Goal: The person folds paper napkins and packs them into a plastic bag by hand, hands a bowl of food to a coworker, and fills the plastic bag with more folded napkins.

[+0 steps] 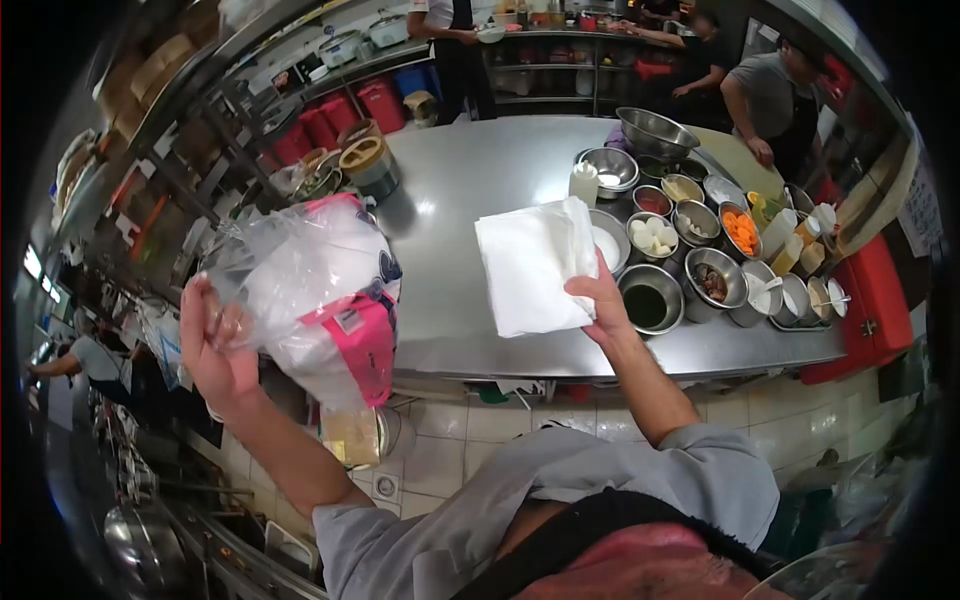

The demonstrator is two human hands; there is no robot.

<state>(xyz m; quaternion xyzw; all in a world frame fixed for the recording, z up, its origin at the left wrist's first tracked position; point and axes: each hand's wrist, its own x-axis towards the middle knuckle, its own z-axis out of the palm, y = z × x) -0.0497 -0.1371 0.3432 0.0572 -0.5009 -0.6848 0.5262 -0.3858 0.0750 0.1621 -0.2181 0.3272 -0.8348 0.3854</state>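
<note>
My right hand [603,302] grips a stack of white paper napkins [535,265] by its right edge, thumb on top, above the steel table [440,250]. At the left, my left hand [217,350] is raised with curled fingers closed on a clear plastic bag [300,265]. The bag has pink printed parts and white contents, likely more paper; it hangs over the table's left front edge. Beyond the napkins stand a white squeeze bottle [584,182] and a bowl of white stuff [606,243], partly hidden by the stack.
Several steel bowls hold food at the right, among them carrots [739,231] and a dark green liquid [645,306]. A large steel bowl [655,132] stands behind. A lidded container [368,165] is at the far left. Co-workers [780,100] stand beyond the table.
</note>
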